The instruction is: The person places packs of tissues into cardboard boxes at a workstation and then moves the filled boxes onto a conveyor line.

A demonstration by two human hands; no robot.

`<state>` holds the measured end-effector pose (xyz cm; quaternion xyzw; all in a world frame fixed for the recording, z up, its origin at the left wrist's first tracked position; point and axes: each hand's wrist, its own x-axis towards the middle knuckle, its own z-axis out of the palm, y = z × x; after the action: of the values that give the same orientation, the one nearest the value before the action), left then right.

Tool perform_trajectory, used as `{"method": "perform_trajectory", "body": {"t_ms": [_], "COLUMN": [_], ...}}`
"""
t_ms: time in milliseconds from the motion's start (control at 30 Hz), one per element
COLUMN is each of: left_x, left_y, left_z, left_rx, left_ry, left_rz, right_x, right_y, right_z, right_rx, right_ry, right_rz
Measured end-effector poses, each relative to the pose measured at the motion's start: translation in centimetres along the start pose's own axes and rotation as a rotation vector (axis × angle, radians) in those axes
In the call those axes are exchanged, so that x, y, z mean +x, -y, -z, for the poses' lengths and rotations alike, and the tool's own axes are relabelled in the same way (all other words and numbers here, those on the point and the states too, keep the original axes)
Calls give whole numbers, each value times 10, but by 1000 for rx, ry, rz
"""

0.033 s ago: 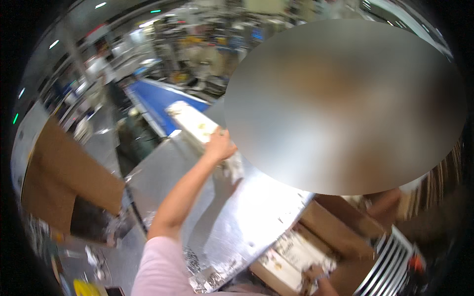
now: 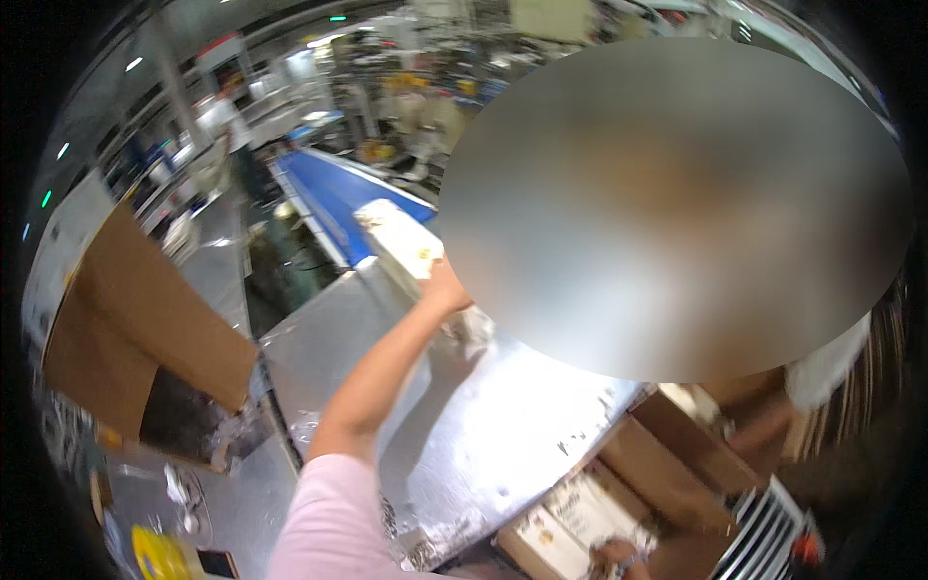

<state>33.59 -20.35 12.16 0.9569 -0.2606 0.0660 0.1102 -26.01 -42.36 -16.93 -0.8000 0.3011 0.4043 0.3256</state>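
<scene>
Tabletop (image 2: 503,435) is bare sheet metal, shiny but scuffed, with white flecks on it. The white package (image 2: 401,242) looks like glossy plastic wrap. Conveyor belt (image 2: 333,198) is smooth matt blue. The big cardboard sheet (image 2: 135,329) is plain matt brown. The pink sleeve (image 2: 324,527) is soft cloth.

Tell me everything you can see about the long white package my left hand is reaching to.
The long white package is a pale, narrow, oblong pack with faint yellowish marks on its top; its material is too blurred to tell. It lies slantwise across the near end of the blue conveyor belt, where the belt meets the shiny metal table. The left hand is at its near end, seemingly gripping it; the far end points up the belt.
</scene>
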Motion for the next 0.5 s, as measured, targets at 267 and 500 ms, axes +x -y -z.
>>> {"method": "perform_trajectory", "body": {"t_ms": [267, 500], "left_x": [-24, -208], "left_y": [7, -44], "left_z": [20, 39], "left_rx": [-38, -108], "left_ry": [189, 381], "left_rz": [170, -557], "right_x": [-196, -144], "right_y": [216, 321], "right_z": [171, 201], "right_rx": [1003, 578], "right_ry": [-243, -479], "right_rz": [439, 727]}}
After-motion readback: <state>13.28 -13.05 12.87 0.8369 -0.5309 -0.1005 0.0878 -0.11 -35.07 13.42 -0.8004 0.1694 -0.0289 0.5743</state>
